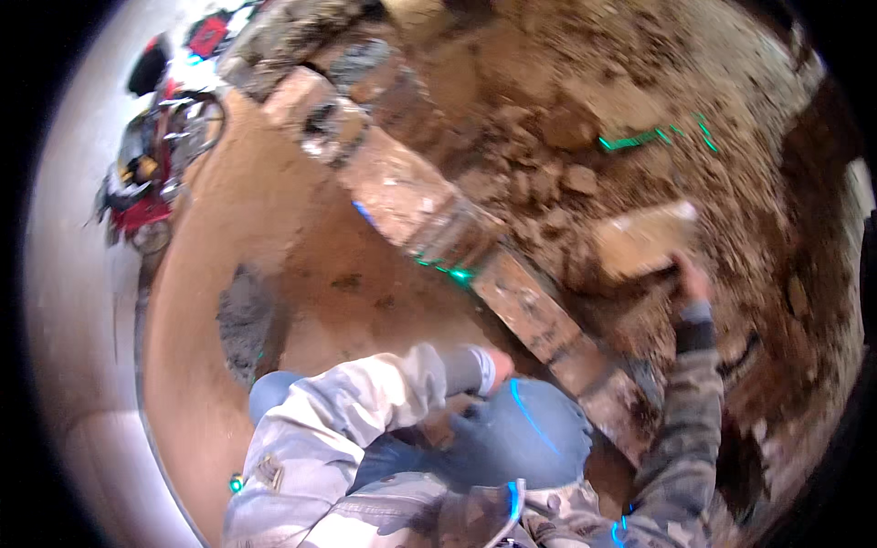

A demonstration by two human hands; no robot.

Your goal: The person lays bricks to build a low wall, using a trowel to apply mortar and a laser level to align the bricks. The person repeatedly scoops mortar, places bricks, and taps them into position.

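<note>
My right hand (692,281) reaches out to the right, its fingers closed on the near right end of a tan brick (644,242). That brick lies over loose, broken soil and is blurred. My left hand (501,367) rests by my bent knee, beside a low row of bricks; its fingers are smeared and mostly hidden, so I cannot tell what they hold. The brick row (406,187) runs diagonally from the upper left to the lower right, between my knee and the soil. Two of its bricks show grey smears on top.
A heap of wet grey mortar (245,321) lies on the brown ground at left. Clods and loose earth (548,178) bank up against the row's far side. Parked motorbikes (164,151) stand at the upper left, beside a pale paved strip (73,301).
</note>
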